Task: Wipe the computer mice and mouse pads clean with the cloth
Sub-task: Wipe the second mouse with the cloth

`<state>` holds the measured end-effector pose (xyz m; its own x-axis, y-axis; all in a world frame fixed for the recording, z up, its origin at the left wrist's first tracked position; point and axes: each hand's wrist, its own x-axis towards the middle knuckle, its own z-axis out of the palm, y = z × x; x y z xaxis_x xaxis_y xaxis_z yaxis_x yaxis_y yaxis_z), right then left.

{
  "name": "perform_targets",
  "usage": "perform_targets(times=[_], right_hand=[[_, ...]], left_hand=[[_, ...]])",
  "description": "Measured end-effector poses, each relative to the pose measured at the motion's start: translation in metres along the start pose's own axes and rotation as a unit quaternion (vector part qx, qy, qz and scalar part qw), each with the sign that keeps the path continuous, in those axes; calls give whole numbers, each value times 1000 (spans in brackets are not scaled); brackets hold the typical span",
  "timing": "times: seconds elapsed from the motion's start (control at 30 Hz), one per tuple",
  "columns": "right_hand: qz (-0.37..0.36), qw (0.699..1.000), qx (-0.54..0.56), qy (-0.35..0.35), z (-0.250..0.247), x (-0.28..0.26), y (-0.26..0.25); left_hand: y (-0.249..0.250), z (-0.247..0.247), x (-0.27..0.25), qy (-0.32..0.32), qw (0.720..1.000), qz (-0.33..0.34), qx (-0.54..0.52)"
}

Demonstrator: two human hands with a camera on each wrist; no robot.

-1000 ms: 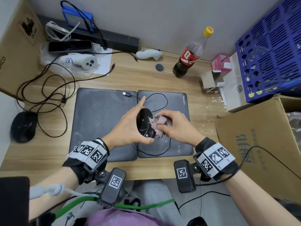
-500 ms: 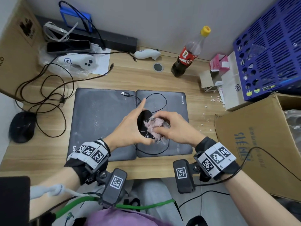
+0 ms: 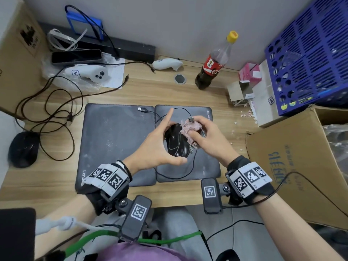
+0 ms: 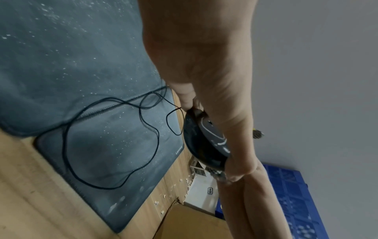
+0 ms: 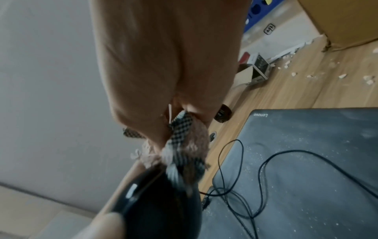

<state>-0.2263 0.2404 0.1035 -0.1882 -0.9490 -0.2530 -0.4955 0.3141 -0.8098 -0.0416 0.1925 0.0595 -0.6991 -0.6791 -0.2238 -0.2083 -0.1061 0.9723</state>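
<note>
Since a second ago, the cloth has shifted from the black mouse's right flank toward its far end. Your left hand grips the mouse, raised above the right pad; your right hand bunches the cloth against it. Left pad lies open, edge to edge with the right; the mouse's cable loops across the right pad.

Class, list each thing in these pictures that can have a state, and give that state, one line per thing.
Wired mouse: lifted off the pads, held in the left hand.
Cloth: bunched in the right hand, pressed against the mouse.
Mouse pads: flat, side by side, speckled with white dust.
Second mouse: resting on the desk, untouched.
Bottle: upright, capped, nearly empty.
</note>
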Motion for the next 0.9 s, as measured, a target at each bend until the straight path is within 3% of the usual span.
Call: perform_targets(times=[0.17,0.4,0.57,0.7,0.77,0.9], right_hand=[[-16,993,-73,-89,-4,-12,1],[11,992,-122,-30,5,7,0],[18,969,-177,-172,-1,-11,1],[82,987,-126,-55,-7,-14,26],[101,991,-81,-36,-10,-13,25],[83,996,36,23,-13,-9,6]], left_hand=[[-9,-5,-2,20,1000,-9,8],[-7,1,-6,-28,999,2,38],[-16,-11,-9,17,1000,-12,22],[-10,-22,-6,19,1000,4,-3],[-6,-23,-6,7,1000,18,-10],[-4,-21,-7,3,999,29,-19]])
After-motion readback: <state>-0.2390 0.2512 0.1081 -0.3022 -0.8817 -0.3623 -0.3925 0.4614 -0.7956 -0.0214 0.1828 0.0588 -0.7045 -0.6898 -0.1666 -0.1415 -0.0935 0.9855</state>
